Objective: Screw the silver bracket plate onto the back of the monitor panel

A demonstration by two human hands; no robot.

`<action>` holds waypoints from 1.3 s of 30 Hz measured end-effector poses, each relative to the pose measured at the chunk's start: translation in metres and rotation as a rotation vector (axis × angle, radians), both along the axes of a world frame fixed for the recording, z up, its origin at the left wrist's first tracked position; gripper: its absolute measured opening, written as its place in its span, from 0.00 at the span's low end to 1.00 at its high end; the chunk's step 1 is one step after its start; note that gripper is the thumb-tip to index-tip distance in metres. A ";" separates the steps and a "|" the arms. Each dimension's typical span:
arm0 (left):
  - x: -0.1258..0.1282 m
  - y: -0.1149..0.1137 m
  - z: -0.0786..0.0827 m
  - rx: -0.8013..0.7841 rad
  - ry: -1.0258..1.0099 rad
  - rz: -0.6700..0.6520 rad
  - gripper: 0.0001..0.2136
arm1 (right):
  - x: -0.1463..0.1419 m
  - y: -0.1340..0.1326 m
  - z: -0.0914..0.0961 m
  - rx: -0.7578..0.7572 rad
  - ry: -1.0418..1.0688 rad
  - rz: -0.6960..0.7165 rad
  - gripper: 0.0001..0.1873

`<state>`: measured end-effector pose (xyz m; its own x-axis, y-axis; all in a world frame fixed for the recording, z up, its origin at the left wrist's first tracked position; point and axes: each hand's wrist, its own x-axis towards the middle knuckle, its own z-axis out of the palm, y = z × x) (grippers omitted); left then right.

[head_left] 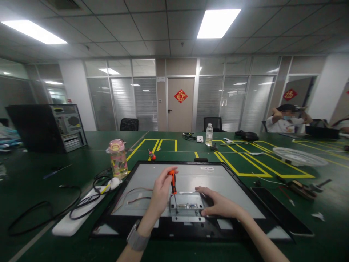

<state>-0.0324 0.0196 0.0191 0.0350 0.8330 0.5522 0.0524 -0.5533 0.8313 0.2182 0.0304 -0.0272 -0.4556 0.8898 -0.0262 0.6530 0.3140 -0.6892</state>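
My left hand [163, 189] grips an orange-and-black screwdriver [173, 183] by its handle. The screwdriver stands nearly upright, its shaft reaching down to the left side of a metal bracket [188, 200]. My right hand [218, 203] holds the bracket's right side, fingers at the far edge and thumb nearer me. A circuit board with connectors shows inside the bracket. Underneath lies a flat display panel [231, 189] with a grey back and black frame. Thin wires [140, 197] run over the panel left of my left hand.
A white power strip [73, 218] with black cables and a pink-lidded bottle [117, 160] stand left. A computer case [46, 127] sits farther left. A red screwdriver [152, 155] and clear bottle [209, 135] lie beyond the panel. A dark flat panel [282, 211] lies right; another person [287, 120] sits far right.
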 end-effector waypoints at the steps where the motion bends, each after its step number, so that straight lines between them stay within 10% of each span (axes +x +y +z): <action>1: 0.000 0.000 0.000 0.018 0.019 0.019 0.13 | 0.000 0.000 0.000 -0.002 0.002 0.002 0.47; 39: -0.001 -0.001 0.004 0.005 0.003 0.044 0.15 | 0.003 0.003 -0.006 0.007 0.028 0.008 0.47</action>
<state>-0.0336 0.0184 0.0232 0.0001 0.8313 0.5559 0.0796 -0.5541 0.8286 0.2214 0.0333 -0.0331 -0.4633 0.8861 -0.0076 0.6310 0.3239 -0.7050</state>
